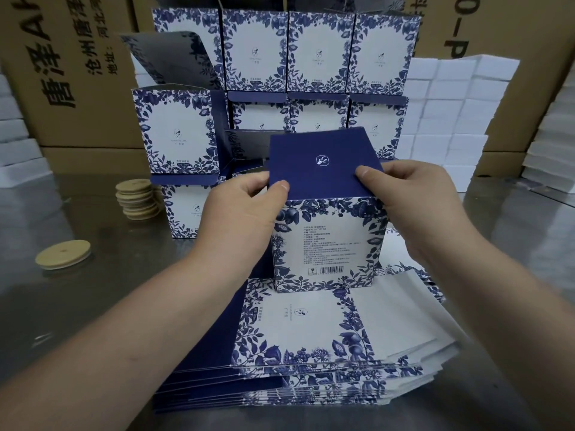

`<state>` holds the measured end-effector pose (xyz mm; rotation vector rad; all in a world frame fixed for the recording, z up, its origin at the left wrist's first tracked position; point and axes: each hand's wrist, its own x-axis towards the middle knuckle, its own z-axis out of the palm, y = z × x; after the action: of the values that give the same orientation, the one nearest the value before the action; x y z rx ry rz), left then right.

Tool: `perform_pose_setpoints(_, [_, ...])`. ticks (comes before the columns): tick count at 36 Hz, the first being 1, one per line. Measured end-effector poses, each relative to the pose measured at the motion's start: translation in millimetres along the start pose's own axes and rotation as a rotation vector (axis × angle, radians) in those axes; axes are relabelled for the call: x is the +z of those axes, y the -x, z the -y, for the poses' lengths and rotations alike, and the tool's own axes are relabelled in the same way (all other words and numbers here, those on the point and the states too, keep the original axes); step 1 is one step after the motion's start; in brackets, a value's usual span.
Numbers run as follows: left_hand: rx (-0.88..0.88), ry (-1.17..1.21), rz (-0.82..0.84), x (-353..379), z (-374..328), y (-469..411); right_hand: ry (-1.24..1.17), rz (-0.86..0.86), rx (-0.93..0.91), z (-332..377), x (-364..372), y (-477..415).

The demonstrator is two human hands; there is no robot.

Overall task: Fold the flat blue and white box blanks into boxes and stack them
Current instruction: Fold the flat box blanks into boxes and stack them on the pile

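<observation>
Pinching the blue top flap of a folded-up box

Both hands were on the box (329, 244), which stood upright on the pile of flat blanks (295, 337) near the front of the metal table (62, 306). The left hand (245, 206) pinched the left edge of the dark blue top flap (323, 164), thumb on top and fingers curled behind, and the right hand (410, 194) did the same on the right edge. Finished boxes (317, 54) were stacked in rows right behind, some wooden lids (137, 199) sat off to the left, and cardboard cartons (77, 88) and white foam blocks (451, 104) lined the back.
</observation>
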<state>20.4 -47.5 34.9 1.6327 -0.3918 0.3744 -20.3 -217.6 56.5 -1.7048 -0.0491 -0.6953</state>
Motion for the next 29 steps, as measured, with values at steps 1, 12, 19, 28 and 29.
perform_pose_setpoints(1, [-0.008,0.013,-0.015,0.2,-0.5,-0.7,0.0,0.002,0.002,0.1,-0.1,0.3])
perform_pose_setpoints(12, [0.051,0.071,0.003,1.0,4.2,-2.2,-0.014,-0.007,-0.007,1.0,0.4,1.5])
perform_pose_setpoints(19, [0.061,0.023,-0.012,0.5,2.7,-0.5,-0.021,-0.029,-0.003,-2.5,-0.2,-1.0])
perform_pose_setpoints(28, [0.044,-0.017,-0.011,0.1,-2.9,2.1,0.02,-0.072,-0.002,-7.6,-0.3,-4.2])
perform_pose_setpoints(29, [0.042,-0.02,-0.013,-0.1,-2.9,2.3,0.021,-0.075,-0.002,-8.1,-0.2,-4.4])
